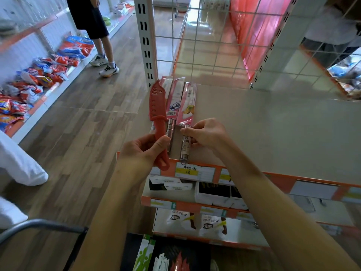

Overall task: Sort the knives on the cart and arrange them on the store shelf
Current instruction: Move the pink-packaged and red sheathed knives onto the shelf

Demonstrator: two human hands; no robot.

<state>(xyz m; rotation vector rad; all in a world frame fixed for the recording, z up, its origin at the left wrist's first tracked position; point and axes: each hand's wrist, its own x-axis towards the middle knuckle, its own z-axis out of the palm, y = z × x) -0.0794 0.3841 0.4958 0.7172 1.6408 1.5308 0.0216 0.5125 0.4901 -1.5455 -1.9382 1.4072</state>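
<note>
At the front left corner of the top shelf (pixel 273 133) I see both hands working close together. My view has the left hand (pixel 144 151) curled round the handle of a red knife (pixel 157 102), thumb laid across it, so that the red blade cover points up and away, past the shelf's left edge. The right hand (pixel 205 133) pinches the steel handle of a pink-packed knife (pixel 188 106) between thumb and forefinger, the other fingers tucked under; that knife lies flat on the shelf, its handle end reaching the orange front edge just above a yellow price label (pixel 192 171). Just beside it on the left lies a second packed knife (pixel 174 94), parallel, its steel handle close against the red one. Behind them a wire grid (pixel 214 45) stands at the back of the shelf. Below, white packs (pixel 170 184) sit on the next shelf down. Far left, bags of snacks (pixel 39 75) lie along a low shelf, a person (pixel 97 26) stands in the aisle, and a grey cart handle (pixel 39 224) shows at the lower left.
</note>
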